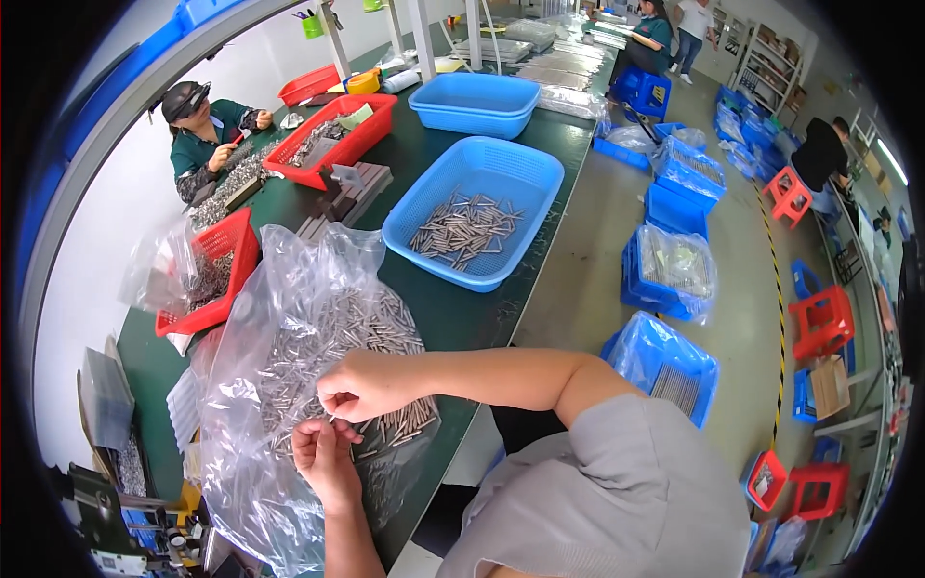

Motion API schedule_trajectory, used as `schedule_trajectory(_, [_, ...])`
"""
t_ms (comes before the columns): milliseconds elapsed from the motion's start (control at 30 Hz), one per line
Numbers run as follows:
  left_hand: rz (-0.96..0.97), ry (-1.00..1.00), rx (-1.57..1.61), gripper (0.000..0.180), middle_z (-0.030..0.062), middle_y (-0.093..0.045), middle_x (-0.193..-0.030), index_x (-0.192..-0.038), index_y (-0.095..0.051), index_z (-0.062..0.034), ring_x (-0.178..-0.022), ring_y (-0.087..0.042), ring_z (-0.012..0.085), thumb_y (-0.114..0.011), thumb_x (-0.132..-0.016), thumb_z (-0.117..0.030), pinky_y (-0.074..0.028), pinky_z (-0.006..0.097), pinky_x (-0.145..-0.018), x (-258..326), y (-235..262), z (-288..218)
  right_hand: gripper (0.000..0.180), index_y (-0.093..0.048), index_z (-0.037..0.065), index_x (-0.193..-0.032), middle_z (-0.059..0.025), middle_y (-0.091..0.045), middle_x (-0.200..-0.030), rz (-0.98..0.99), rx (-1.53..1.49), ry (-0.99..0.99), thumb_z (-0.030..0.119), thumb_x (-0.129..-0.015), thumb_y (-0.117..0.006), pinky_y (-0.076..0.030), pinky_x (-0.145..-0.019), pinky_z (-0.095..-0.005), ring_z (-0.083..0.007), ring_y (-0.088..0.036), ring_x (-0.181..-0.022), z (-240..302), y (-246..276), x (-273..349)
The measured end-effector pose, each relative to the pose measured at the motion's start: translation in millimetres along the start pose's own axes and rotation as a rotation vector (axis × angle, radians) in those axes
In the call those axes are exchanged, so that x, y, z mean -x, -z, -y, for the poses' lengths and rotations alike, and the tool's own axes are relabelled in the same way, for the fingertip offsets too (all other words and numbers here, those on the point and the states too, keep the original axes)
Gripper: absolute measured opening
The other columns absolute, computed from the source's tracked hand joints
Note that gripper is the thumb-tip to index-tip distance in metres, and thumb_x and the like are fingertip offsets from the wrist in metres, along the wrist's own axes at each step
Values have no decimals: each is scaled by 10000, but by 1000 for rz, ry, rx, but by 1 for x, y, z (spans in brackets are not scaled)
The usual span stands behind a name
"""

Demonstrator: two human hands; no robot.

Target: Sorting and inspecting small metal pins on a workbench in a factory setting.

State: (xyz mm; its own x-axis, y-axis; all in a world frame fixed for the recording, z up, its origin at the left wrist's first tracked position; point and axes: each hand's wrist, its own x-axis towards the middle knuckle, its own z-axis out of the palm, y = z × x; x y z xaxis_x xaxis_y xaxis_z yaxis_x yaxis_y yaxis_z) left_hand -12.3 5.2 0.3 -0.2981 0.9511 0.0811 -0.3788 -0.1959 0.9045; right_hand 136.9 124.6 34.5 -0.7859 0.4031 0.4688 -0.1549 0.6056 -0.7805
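Over a clear plastic bag (275, 250) heaped with small metal pins (356, 323), my two hands meet with their fingertips pinched close together. My left hand (328, 462) has its fingers closed on what looks like a slim metal pin (333, 417). Just above it, my right hand (364, 385) is closed too, fingers curled at the same spot; what it grips is too small and covered to make out. Beyond the bag stands a light blue plastic basket (400, 217), with more metal pins (467, 229) spread over its bottom.
Red baskets (381, 120) of small metal parts line the far left of the green table (405, 279). Stacked blue basins (472, 101) stand farther back. Across the table a person (207, 135) handles parts. Blue crates (665, 361) and red stools (821, 318) occupy the floor at right.
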Motion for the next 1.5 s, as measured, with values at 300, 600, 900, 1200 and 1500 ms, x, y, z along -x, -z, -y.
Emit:
schedule_trajectory(300, [15,-5,13,62,113,-620,-814,-951,-506,-23,-678,-594,174,-538,-917,-63,-521,304,-620,-2,-1,0,21,-575,36,-742,-68,-644,-677,15,21,4,36,-746,-595,-466,-554,-317,-211,-641,-619,-5,0,1])
schedule_trajectory(600, [35,-36,-70,81,99,-600,-802,-935,-506,-20,-686,-594,166,-566,-909,-69,-528,288,-616,3,-3,2,38,-595,31,-797,-65,-653,-692,60,-42,-45,54,-771,-611,-464,-571,-308,-184,-639,-626,3,1,3])
schedule_trajectory(900, [110,-5,64,75,106,-592,-789,-946,-520,-12,-680,-583,187,-543,-912,-75,-498,311,-655,-8,-8,0,225,-644,44,-752,-97,-654,-687,73,-51,-148,256,-757,-719,-459,-561,-338,-227,-638,-619,-1,10,-5])
schedule_trajectory(1200, [43,-22,122,53,110,-598,-801,-931,-533,-30,-663,-588,191,-554,-907,-73,-528,311,-618,-8,-6,-1,132,-605,55,-772,-76,-623,-725,-58,81,7,169,-782,-672,-454,-570,-350,-249,-615,-644,-4,6,-5])
schedule_trajectory(1500, [-4,20,91,9,125,-599,-791,-904,-525,-26,-667,-576,187,-526,-897,-20,-515,314,-607,-4,-4,0,120,-550,116,-750,-60,-574,-718,-1206,992,-51,83,-696,-653,-407,-615,-421,-280,-563,-694,-10,91,17])
